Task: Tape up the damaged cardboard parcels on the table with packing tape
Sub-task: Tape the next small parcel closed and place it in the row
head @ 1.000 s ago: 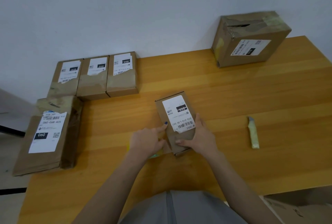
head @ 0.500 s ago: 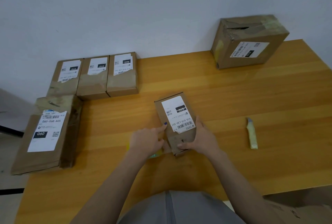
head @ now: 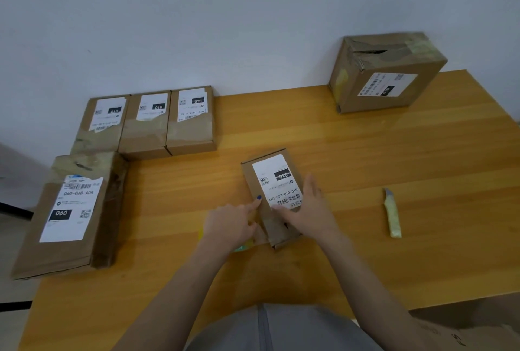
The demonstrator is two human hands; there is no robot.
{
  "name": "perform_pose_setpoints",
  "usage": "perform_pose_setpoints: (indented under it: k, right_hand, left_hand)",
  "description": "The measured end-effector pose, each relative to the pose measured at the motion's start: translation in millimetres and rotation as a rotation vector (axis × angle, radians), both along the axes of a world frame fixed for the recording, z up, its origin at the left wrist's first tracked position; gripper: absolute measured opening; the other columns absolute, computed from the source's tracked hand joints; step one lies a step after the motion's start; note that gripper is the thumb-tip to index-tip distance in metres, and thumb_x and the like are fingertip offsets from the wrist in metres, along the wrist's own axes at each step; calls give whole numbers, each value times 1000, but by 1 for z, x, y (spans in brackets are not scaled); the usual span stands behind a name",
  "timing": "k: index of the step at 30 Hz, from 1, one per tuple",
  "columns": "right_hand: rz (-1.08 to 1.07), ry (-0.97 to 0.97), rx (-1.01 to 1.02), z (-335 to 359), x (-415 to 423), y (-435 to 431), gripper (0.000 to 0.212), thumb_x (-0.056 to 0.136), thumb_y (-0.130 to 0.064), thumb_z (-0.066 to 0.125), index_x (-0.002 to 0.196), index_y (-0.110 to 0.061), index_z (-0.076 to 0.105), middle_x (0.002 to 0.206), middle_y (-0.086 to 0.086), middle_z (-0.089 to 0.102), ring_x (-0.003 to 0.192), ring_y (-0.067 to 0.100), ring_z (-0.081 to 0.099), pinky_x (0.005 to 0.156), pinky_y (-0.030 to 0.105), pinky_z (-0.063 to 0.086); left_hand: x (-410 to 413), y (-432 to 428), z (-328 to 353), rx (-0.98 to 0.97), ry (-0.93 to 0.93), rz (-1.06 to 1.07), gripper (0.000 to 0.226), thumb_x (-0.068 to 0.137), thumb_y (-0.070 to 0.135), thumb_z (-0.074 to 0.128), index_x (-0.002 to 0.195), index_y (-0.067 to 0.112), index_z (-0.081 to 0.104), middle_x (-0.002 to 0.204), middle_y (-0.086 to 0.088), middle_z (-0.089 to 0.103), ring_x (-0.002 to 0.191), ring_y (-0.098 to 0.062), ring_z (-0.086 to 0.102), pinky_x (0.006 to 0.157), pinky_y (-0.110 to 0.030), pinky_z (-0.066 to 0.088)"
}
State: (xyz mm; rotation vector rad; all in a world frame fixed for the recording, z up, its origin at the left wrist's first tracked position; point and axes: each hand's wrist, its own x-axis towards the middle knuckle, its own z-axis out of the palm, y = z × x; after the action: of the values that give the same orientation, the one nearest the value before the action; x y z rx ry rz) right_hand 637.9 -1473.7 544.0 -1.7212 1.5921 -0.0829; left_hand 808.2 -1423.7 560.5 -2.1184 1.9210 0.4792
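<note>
A small cardboard parcel point(head: 277, 162) with a white label lies mid-table, its near end wrapped in brown tape. My left hand point(head: 229, 227) sits at its left side. The index finger touches the parcel's left edge, and the other fingers curl over a yellow-green tape roll point(head: 244, 248) that is mostly hidden. A strip of brown tape runs from that hand to the parcel. My right hand point(head: 311, 210) lies flat on the parcel's near right part, its straight fingers pressing at the label's lower edge.
Three small parcels point(head: 146, 125) stand in a row at the back left. A large flat parcel point(head: 70, 210) overhangs the left edge. A big box point(head: 385, 75) with a torn top sits back right. A yellow-handled knife point(head: 393, 214) lies to the right.
My right hand's fingers have straightened and slid up onto the label's lower edge. The left hand has stayed in place. The view has tilted slightly.
</note>
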Motion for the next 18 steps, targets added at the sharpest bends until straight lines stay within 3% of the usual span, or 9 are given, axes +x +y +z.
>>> perform_pose_setpoints:
  k: [4, 7, 11, 18]
  right_hand:
    - [72, 208, -105, -10, 20, 15, 125, 73, -77, 56, 151, -13, -18, 161, 3, -14, 148, 28, -1, 113, 57, 17]
    - [42, 207, -100, -16, 18, 18, 124, 71, -81, 52, 152, -13, -14, 161, 2, -14, 147, 28, 5, 114, 54, 15]
    - [79, 188, -89, -17, 16, 18, 121, 74, -79, 51, 152, -14, -15, 159, 4, -21, 147, 30, -2, 114, 56, 7]
    - [237, 170, 35, -12, 6, 11, 141, 65, -74, 67, 145, -12, -31, 150, 6, -41, 145, 33, -16, 114, 58, 4]
  left_hand:
    - [0, 0, 1, 25, -11, -14, 55, 97, 48, 37, 146, 49, 13, 104, -3, 65, 90, -21, 63, 65, -29, 47]
    - [2, 0, 1, 31, -11, -21, 55, 97, 46, 37, 147, 47, 13, 106, -4, 65, 93, -22, 63, 66, -29, 47]
    - [0, 0, 2, 33, -11, -16, 55, 97, 46, 38, 147, 49, 13, 105, -4, 66, 92, -22, 63, 63, -28, 44]
    - [0, 1, 3, 26, 9, -11, 55, 97, 48, 38, 146, 50, 13, 101, -3, 66, 89, -21, 64, 62, -27, 44]
